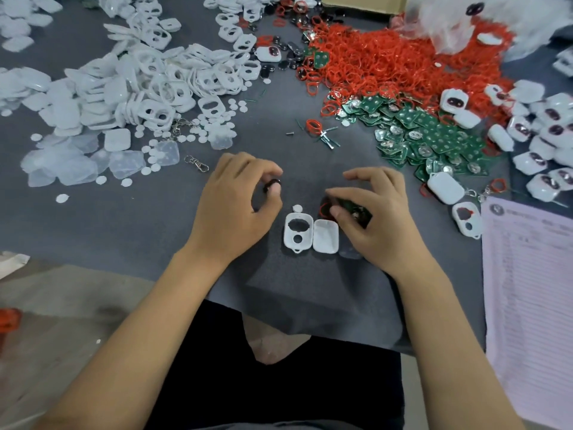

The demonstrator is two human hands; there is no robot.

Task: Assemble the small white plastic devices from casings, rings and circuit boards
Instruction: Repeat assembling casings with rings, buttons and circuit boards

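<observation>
Two white casing halves lie side by side on the grey cloth between my hands: one with cut-out holes (297, 233) and a plain one (325, 236). A small white disc (297, 208) sits just above them. My left hand (238, 206) pinches a small dark piece (273, 184) between thumb and fingertips. My right hand (375, 215) holds a green circuit board (356, 212) together with a red ring (325, 209), partly hidden under its fingers.
Heaps of white casings (130, 85) and clear covers (102, 162) fill the left. Red rings (387, 63) and green boards (428, 131) pile up at the back right, finished devices (446, 187) beside them. A printed sheet (530, 290) lies at right. A metal clasp (198, 164) lies near my left hand.
</observation>
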